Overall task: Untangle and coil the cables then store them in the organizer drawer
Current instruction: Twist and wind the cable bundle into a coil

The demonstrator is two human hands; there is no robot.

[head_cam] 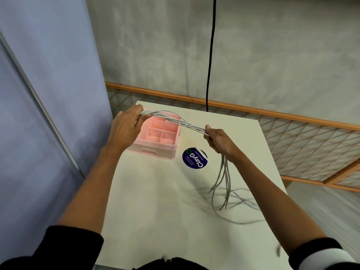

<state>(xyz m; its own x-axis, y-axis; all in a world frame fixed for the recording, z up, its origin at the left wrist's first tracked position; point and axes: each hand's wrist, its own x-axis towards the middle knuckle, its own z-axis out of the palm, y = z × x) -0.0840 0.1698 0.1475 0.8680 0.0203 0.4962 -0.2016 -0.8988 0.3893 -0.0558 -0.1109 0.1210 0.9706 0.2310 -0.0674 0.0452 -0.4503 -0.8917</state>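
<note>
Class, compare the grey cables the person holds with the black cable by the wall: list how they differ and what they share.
The grey cables are several strands bunched together; the black cable is a single line. The grey cables run sideways between the left hand and right hand, loose ends trailing onto the table; the black cable hangs straight down, untouched. Both are long and thin.

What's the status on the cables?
Left hand, right hand both grip grey cable bundle, stretched above pink organizer. Loose ends trail on table. Nothing in the way.

Organizer (153, 151) left of sticker (194, 158); cables (222, 170) seemingly rightmost.
</note>
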